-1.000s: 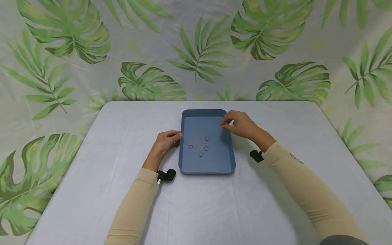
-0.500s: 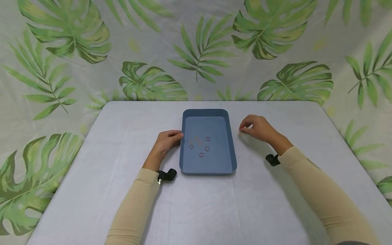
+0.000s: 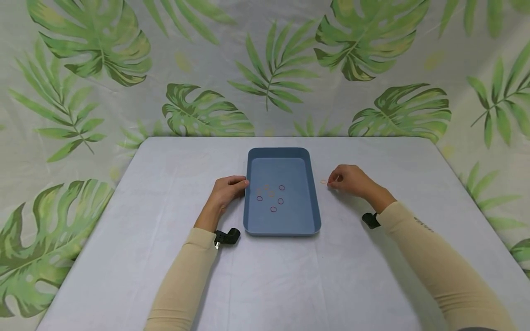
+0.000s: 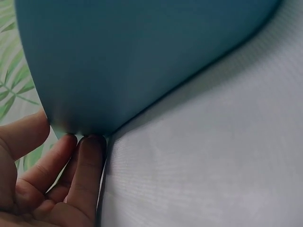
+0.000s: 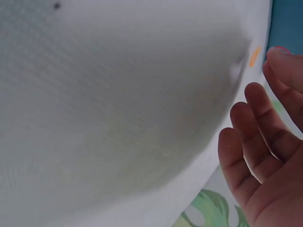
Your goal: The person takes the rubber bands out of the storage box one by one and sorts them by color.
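My left hand [image 3: 227,192] holds the left side of a blue tray [image 3: 282,227], thumb at the rim and fingertips against the outer wall [image 4: 109,71]. Inside the tray lie several thin rings like small rubber bands, some dark red [image 3: 273,209], others pale orange [image 3: 267,187]. On the white tabletop right of the tray, my right hand [image 3: 349,180] pinches a red rubber band [image 5: 282,48] between thumb and index finger, mostly hidden by the thumb. An orange rubber band [image 3: 323,182] lies on the cloth just left of those fingertips.
A white cloth [image 3: 273,280] covers the table. Behind its far edge hangs a leaf-patterned curtain [image 3: 290,124]. Black wrist cameras [image 3: 227,236] sit under both wrists.
My right hand has moved from over the tray's right rim out to the table on the right and lower. The orange band there now shows uncovered. My left hand stays on the tray.
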`<state>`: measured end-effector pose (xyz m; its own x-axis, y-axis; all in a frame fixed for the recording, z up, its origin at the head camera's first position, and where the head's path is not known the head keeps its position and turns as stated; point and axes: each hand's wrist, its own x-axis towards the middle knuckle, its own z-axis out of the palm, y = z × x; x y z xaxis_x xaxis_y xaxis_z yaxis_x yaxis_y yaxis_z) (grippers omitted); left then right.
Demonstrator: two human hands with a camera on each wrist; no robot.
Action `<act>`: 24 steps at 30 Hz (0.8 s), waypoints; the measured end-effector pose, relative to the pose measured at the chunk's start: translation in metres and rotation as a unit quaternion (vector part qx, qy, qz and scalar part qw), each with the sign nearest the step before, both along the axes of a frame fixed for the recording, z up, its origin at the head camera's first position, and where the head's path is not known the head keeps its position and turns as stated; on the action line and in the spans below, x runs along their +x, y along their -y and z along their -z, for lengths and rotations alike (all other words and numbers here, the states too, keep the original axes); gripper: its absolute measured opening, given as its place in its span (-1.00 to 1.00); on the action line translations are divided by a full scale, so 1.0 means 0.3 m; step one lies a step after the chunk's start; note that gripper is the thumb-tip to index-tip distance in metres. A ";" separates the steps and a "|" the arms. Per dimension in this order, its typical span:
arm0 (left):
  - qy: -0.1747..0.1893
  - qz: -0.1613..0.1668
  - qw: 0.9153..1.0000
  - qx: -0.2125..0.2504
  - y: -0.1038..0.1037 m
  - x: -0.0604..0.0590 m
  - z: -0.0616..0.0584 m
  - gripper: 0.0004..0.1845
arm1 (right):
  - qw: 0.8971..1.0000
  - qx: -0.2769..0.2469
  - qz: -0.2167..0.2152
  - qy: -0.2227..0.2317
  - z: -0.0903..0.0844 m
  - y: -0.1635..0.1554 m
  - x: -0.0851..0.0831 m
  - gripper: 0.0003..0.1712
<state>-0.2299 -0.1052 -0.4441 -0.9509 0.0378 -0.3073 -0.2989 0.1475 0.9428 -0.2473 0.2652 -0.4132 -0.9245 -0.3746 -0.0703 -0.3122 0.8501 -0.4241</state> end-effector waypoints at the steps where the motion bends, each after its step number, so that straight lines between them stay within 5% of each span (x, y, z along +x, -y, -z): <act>1: 0.000 0.001 1.000 0.002 0.000 0.000 0.000 -0.56 | 1.000 0.001 -0.002 -0.001 0.003 0.000 0.001 -0.89; 24: 0.019 0.008 1.000 0.019 0.005 -0.004 -0.005 -0.53 | 0.998 0.040 -0.035 -0.043 0.030 0.025 0.013 -0.94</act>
